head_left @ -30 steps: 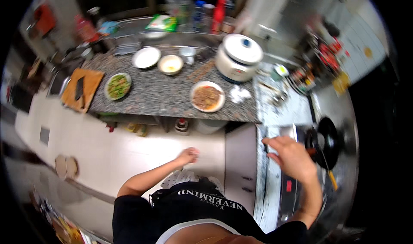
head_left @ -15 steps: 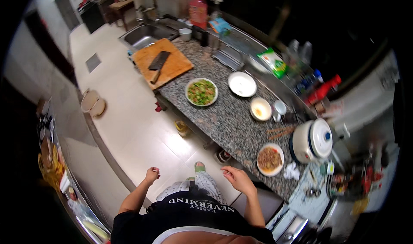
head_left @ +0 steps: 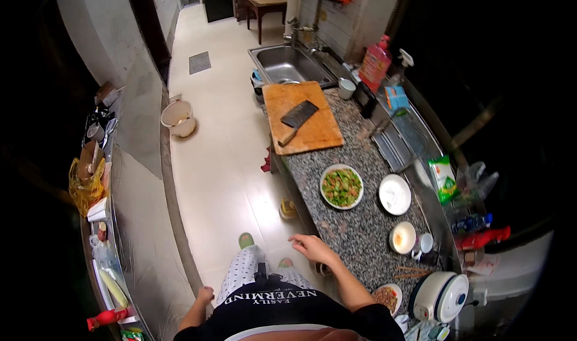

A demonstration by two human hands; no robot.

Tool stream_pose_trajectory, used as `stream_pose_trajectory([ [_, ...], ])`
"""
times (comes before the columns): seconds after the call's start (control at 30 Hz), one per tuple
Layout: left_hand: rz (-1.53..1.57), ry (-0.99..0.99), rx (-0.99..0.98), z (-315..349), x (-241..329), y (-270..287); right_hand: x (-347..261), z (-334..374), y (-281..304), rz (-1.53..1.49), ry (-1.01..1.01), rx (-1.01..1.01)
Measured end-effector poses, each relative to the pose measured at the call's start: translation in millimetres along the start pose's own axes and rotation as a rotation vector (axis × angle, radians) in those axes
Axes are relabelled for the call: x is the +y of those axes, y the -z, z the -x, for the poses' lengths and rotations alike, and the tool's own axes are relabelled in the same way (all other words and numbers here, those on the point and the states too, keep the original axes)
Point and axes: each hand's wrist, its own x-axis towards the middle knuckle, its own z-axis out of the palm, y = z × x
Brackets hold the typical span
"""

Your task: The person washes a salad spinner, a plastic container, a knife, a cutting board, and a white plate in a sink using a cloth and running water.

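My right hand (head_left: 314, 248) hangs in the air by the counter's front edge, fingers loosely bent and apart, with nothing in it. Low at my left side is my left hand (head_left: 206, 293), small in view, its fingers curled in and nothing showing in them. On the granite counter (head_left: 354, 245), nearest the right hand, stands a plate of chopped green vegetables with meat (head_left: 341, 187). Beyond it a cleaver (head_left: 299, 116) lies on a wooden cutting board (head_left: 324, 124). A plate of minced meat (head_left: 387, 298) sits beside my right arm, partly hidden by the sleeve.
A steel sink (head_left: 288, 64) lies past the board. Along the counter's right side are a white bowl (head_left: 395, 195), a cream bowl (head_left: 402, 237), chopsticks (head_left: 412, 272) and a rice cooker (head_left: 442, 297). A bucket (head_left: 179, 120) stands on the floor (head_left: 216, 179), left of the walkway.
My view has turned right and moved forward along the counter, toward the sink. The right hand is now closer to the vegetable plate. The left hand sits lower in view; the dishes stay put.
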Motion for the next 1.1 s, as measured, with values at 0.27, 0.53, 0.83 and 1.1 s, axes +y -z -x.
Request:
stream_pose_trajectory([
  [0.27, 0.054, 0.237, -0.147, -61.6, -1.1, 15.0, 39.1, -221.8, 35.6, -0.53, -0.274, 0.167],
  [0.53, 0.174, 0.033, -0.098, -247.4, 170.3, 125.9, 94.0, -359.1, 77.8, 0.113, -0.707, 0.873],
  [0.83, 0.412, -0.149, -0.169, -338.7, 484.2, 138.1, 102.8, -370.8, 97.7, -0.753, -0.766, 0.765],
  [1.1, 0.307, -0.195, -0.381, -355.4, 675.6, 68.2, 30.6, -476.7, 179.4, -1.413, -0.35, 0.922],
])
